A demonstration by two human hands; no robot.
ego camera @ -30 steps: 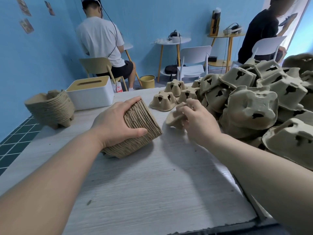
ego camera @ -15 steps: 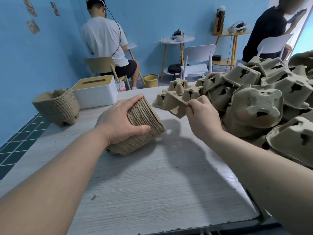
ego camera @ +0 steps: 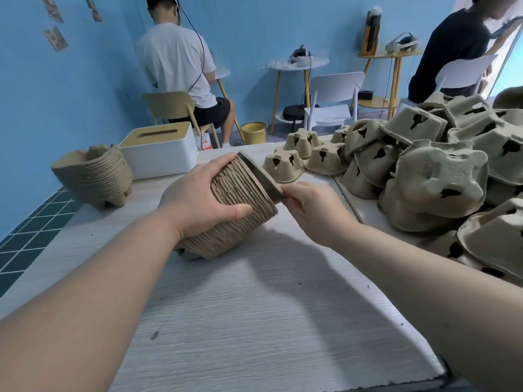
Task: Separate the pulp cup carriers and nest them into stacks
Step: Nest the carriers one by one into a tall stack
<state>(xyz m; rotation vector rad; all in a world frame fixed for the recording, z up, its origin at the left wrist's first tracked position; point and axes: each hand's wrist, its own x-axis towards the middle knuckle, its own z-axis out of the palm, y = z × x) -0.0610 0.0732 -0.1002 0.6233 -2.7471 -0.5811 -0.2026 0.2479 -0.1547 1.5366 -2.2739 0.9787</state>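
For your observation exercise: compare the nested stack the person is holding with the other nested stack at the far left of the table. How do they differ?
The held stack lies tilted on its side, gripped by the left hand, while the right hand fits a carrier onto it. The far-left stack stands on the table, open side up, untouched. Both are ribbed, tan pulp.

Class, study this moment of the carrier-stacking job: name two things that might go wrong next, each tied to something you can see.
1. The single carrier in the right hand meets the tilted stack at an angle; it may jam rather than nest.
2. The left hand holds that stack leaning on its lower edge on the table; pushing could make it slide or tip.
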